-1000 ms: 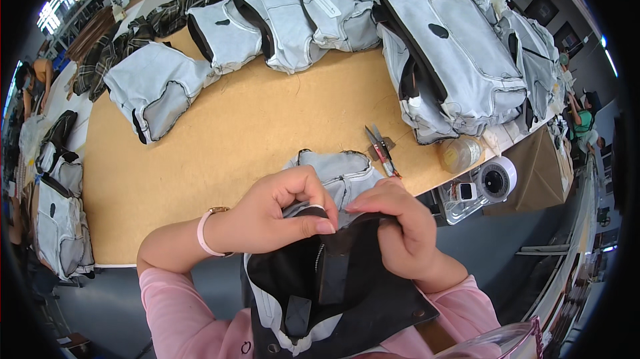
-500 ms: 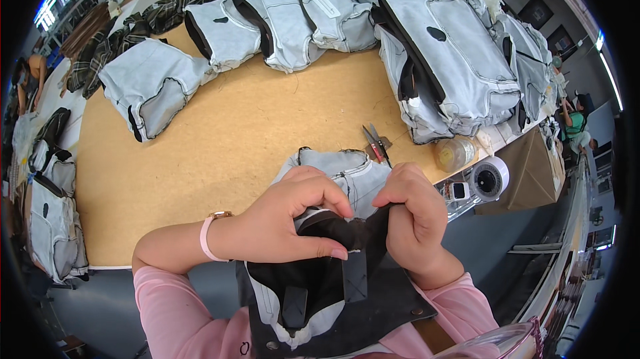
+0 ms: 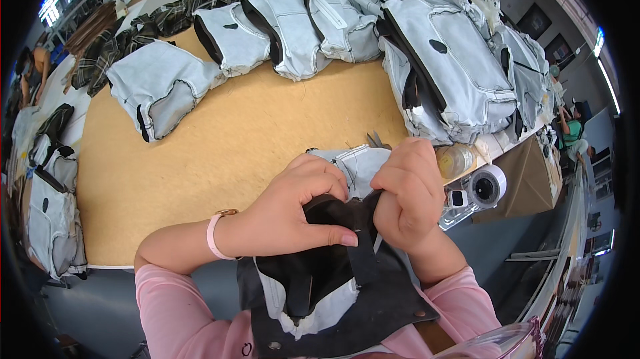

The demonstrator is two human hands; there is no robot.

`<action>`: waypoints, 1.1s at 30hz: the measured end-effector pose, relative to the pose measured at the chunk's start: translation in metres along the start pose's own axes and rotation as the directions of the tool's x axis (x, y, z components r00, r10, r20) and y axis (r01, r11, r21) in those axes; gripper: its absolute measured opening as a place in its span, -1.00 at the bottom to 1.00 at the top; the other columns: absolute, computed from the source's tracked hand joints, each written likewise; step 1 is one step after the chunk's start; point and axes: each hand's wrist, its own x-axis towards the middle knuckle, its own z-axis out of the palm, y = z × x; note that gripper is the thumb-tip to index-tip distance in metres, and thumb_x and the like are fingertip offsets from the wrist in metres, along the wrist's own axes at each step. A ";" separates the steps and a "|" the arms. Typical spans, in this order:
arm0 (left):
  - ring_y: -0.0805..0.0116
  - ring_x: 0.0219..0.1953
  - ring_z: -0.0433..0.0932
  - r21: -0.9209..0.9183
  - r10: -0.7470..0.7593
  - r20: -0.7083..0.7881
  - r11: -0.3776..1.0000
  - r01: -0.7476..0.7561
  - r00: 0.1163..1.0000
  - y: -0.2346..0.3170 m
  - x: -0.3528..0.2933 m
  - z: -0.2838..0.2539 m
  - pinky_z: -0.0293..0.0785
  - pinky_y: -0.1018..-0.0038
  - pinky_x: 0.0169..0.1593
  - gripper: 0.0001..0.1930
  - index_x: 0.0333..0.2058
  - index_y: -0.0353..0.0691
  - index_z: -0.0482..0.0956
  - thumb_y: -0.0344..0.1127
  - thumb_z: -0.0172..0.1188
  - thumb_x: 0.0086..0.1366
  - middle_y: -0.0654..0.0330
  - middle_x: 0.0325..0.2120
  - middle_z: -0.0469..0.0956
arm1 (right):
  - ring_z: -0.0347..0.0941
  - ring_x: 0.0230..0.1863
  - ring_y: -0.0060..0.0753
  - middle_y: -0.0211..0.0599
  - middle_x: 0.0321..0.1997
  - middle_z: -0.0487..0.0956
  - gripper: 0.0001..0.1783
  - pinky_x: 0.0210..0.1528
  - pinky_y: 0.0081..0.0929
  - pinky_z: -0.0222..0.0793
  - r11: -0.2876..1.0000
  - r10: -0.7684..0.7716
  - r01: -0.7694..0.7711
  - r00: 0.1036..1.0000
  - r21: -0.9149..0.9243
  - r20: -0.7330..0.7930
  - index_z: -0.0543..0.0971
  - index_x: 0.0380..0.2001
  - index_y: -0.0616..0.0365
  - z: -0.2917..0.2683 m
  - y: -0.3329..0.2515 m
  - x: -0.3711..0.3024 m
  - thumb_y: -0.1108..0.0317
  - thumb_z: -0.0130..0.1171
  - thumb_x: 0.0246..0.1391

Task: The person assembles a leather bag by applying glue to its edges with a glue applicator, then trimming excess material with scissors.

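Observation:
A half-sewn bag [image 3: 340, 292], black on one side and pale grey on the other, rests on the table's near edge and hangs toward my lap. My left hand [image 3: 300, 206] pinches its black fabric edge, thumb in front and fingers behind. Close beside it, my right hand [image 3: 410, 189] is closed in a fist-like grip on the same edge. Black strap tabs show inside the bag's opening. Just beyond my right hand lie scissors [image 3: 375, 140], mostly hidden with only the blades showing.
Several pale grey bag pieces [image 3: 293, 32] line the table's far side, with larger stacked bags [image 3: 453, 59] at right. A yellowish jar [image 3: 455, 160] and a white roll [image 3: 485, 186] stand at the right edge. Dark plaid cloth [image 3: 180, 12] lies behind. People work farther off.
My right hand has moved slightly up and left, nearer my left hand. The gripped fabric edge has shifted with it, and the scissors' handles are now covered.

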 end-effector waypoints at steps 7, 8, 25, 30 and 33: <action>0.28 -0.45 0.34 0.336 0.152 -0.071 0.934 -0.120 0.986 0.042 -0.012 -0.028 0.17 0.36 -0.26 -0.69 -0.55 -0.11 0.39 -0.44 0.43 -0.15 0.27 -0.48 0.38 | 0.37 -0.45 -0.25 -0.33 -0.52 0.43 -0.76 -0.31 -0.21 0.34 0.983 -0.177 0.178 0.984 -0.052 0.026 0.48 -0.56 0.21 -0.006 -0.014 0.014 0.39 0.17 -0.47; 0.27 -0.48 0.32 0.488 0.221 -0.117 0.862 -0.138 0.968 0.046 -0.014 -0.028 0.14 0.35 -0.28 -0.68 -0.56 -0.09 0.38 -0.48 0.41 -0.20 0.29 -0.50 0.37 | 0.38 -0.42 -0.25 -0.33 -0.49 0.44 -0.77 -0.27 -0.16 0.35 0.978 -0.194 0.196 0.980 -0.071 0.039 0.49 -0.55 0.21 -0.004 -0.013 0.007 0.41 0.18 -0.44; 0.26 -0.23 0.47 0.751 0.583 0.080 0.498 -0.433 0.808 0.017 -0.014 -0.002 0.35 0.19 -0.15 -0.85 -0.55 -0.09 0.40 -0.45 0.19 -0.14 0.32 -0.47 0.48 | 0.42 -0.34 -0.35 -0.43 -0.45 0.37 -0.79 -0.14 -0.07 0.32 0.996 -0.048 0.044 0.998 -0.074 -0.050 0.50 -0.51 0.04 -0.014 -0.028 -0.045 0.52 0.28 -0.30; 0.40 -0.28 0.48 0.770 0.645 0.095 0.435 -0.467 0.758 0.018 -0.015 -0.004 0.23 0.25 -0.12 -0.85 -0.55 -0.03 0.40 -0.41 0.19 -0.11 0.39 -0.40 0.55 | 0.40 -0.41 -0.38 -0.44 -0.48 0.35 -0.79 -0.15 -0.08 0.33 0.986 -0.112 0.111 0.994 -0.125 0.001 0.43 -0.61 0.05 -0.016 -0.033 -0.041 0.55 0.27 -0.28; 0.44 -0.32 0.46 0.773 0.628 0.096 0.441 -0.455 0.772 0.020 -0.018 -0.005 0.18 0.27 -0.09 -0.82 -0.56 -0.01 0.38 -0.42 0.20 -0.11 0.42 -0.34 0.58 | 0.40 -0.37 -0.39 -0.44 -0.46 0.36 -0.83 -0.16 -0.08 0.32 0.976 -0.128 0.132 0.991 -0.174 0.034 0.46 -0.62 0.04 -0.016 -0.035 -0.042 0.52 0.26 -0.22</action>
